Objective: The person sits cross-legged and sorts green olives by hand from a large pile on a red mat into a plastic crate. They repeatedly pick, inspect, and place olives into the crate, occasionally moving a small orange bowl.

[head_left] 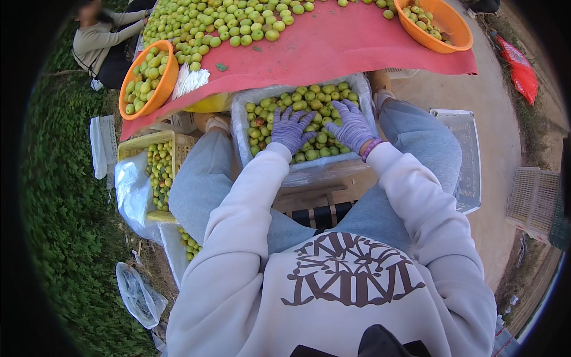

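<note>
- Sweatshirt (351,285) is being seen nearest, its lower part being covered by a dark shape (380,342).
- Red cloth (327,41) is being covered along its far left by a heap (226,24) of fruit.
- Lined box (241,128) is being straddled by the legs (422,140), just below the cloth's near edge.
- Left basket (168,83) and right basket (459,31), both orange, are being taken up by more fruit.
- Left hand (291,130) and right hand (352,128), in purple gloves, are being rested palm-down, fingers spread wide; nothing is being visibly gripped.
- Fruit (306,92), mostly green, some browned, is being held in the box, beneath and around both hands. Flat palms and light, even pressure are being advised, since skins could be bruised; browned ones are probably worth being checked.
- Hardest to make out: a co-worker (98,41) is being cut off at the top edge; a yellow crate (183,146) is being partly masked by the left leg; fruit under the palms is being hidden, so how firmly it is being pressed cannot be told.
</note>
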Demonstrator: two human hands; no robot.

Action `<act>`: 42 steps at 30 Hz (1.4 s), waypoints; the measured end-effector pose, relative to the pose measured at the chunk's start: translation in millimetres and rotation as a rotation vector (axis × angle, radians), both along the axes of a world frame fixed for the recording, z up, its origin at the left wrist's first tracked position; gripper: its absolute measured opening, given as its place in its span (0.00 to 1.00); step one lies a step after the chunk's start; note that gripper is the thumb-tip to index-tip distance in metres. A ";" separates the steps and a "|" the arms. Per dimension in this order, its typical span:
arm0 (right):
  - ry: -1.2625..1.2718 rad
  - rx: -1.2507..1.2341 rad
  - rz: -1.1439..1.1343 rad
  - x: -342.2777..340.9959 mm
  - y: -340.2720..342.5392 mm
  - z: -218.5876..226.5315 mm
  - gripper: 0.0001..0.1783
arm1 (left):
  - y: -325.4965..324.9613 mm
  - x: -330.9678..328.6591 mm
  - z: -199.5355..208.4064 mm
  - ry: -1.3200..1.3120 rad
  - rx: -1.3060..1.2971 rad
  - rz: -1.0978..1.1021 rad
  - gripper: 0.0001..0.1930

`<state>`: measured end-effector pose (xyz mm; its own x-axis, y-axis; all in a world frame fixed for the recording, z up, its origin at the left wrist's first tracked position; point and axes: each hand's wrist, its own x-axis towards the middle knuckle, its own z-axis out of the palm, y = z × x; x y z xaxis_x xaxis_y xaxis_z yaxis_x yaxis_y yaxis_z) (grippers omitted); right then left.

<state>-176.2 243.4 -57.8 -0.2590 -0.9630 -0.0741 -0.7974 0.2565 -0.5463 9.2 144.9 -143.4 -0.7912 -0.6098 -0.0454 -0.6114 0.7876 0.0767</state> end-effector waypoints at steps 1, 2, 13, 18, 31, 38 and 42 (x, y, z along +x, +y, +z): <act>0.101 0.121 -0.011 20.6 -5.3 -22.2 0.41 | -7.0 15.2 -5.2 0.025 0.055 0.023 0.32; 0.139 0.121 0.069 34.4 -6.7 -39.6 0.43 | -16.4 29.4 -9.4 0.077 0.085 0.039 0.32; 0.417 0.120 0.598 38.7 -69.4 -83.3 0.29 | -38.0 84.6 -20.1 0.107 0.175 0.274 0.29; 0.276 0.057 0.549 -4.5 -53.5 -87.5 0.27 | 6.0 53.5 -3.7 -0.029 0.128 0.106 0.38; 0.627 0.366 0.074 -52.0 -127.3 -119.2 0.36 | 45.1 21.0 2.5 -0.196 0.267 -0.053 0.42; 0.638 0.512 0.335 -65.3 -119.1 -86.4 0.33 | 41.1 20.9 -1.6 -0.107 0.266 -0.053 0.45; 0.614 0.425 0.364 -57.6 -105.2 -50.4 0.33 | 51.3 17.6 0.1 -0.086 0.224 0.116 0.48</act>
